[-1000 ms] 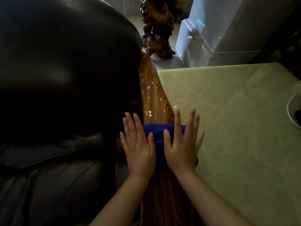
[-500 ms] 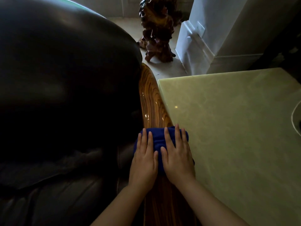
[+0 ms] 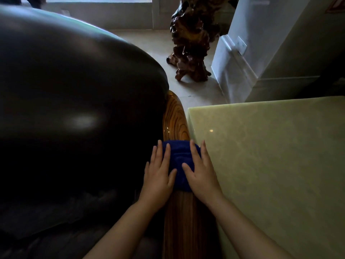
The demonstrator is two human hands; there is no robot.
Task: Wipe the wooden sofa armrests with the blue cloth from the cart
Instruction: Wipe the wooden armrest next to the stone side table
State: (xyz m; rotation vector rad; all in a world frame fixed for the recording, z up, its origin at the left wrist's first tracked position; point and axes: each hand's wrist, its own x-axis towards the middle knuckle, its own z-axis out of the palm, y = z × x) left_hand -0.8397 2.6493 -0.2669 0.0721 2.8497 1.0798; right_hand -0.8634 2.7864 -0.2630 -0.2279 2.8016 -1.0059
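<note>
A folded blue cloth [image 3: 180,161] lies across the glossy wooden sofa armrest [image 3: 175,120], which runs from the bottom middle up to its rounded far end. My left hand [image 3: 158,172] presses flat on the cloth's left side, fingers stretched forward. My right hand [image 3: 200,171] presses flat on its right side in the same way. The cloth's middle shows between the two hands; its edges are hidden under my palms.
A black leather sofa back and seat [image 3: 74,101] fill the left. A pale green stone side table [image 3: 270,156] sits tight against the armrest's right side. A carved dark wood sculpture [image 3: 190,40] stands on the floor beyond, beside a white wall corner [image 3: 233,58].
Both hands have pushed the cloth forward along the armrest toward its rounded far end. The fingers, spread wide a second ago, now lie closer together on the cloth.
</note>
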